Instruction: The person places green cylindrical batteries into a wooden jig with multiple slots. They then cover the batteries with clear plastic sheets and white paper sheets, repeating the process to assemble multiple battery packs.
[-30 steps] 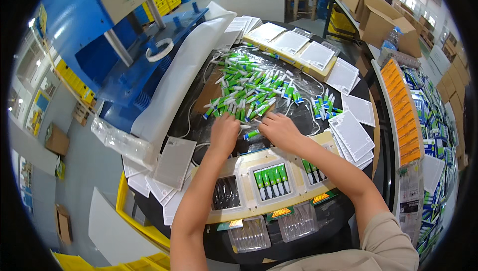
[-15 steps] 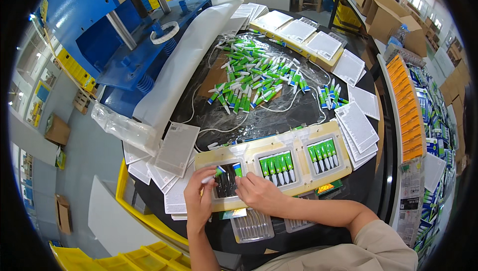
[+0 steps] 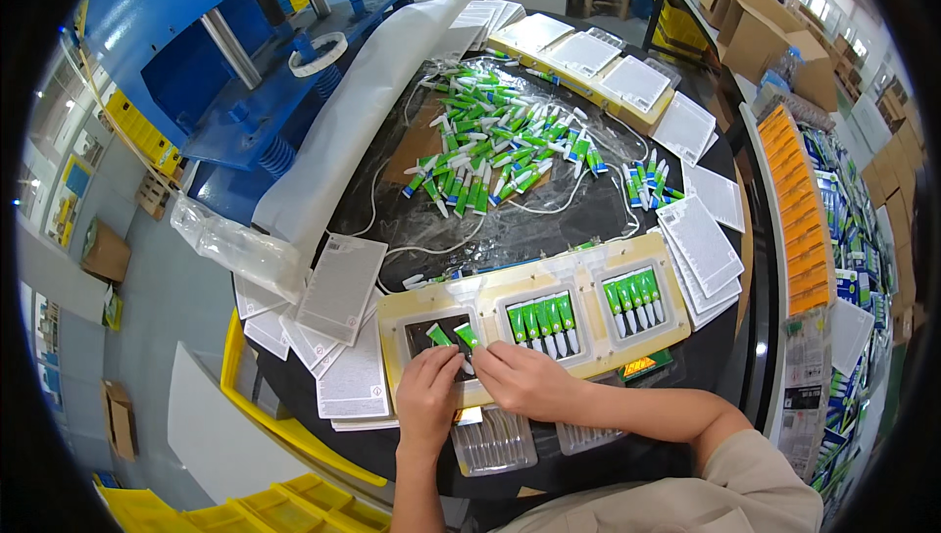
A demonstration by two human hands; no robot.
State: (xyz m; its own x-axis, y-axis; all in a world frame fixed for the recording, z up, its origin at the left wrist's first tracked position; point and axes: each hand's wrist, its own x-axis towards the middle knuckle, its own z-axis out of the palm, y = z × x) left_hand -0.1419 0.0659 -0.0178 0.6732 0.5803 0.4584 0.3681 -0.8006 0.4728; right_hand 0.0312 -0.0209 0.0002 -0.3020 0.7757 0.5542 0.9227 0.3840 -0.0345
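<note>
A long cream fixture (image 3: pixel 591 313) with three recesses lies in front of me. Over its left recess, my left hand (image 3: pixel 428 398) is closed on a small green tube (image 3: pixel 438 335), tilted with its flat end away from me. Beside it my right hand (image 3: pixel 521 381) pinches another green tube (image 3: pixel 467 337) at the recess's right side. Fingers hide most of both tubes' lower ends. Rows of green tubes with white caps fill the middle recess (image 3: pixel 543 323) and the right recess (image 3: pixel 633 302), caps toward me.
Beyond the fixture lies a heap of loose tubes (image 3: pixel 490 141). White cards are stacked at left (image 3: pixel 343 283) and right (image 3: pixel 701 249). Clear blister trays (image 3: pixel 495 443) sit near me. A second fixture (image 3: pixel 588 72) holds cards at the back; a blue press (image 3: pixel 255 112) stands left.
My left hand has moved right and over the left recess, turning its tube flat end away. My right hand stays close by, its tube now showing its green face.
</note>
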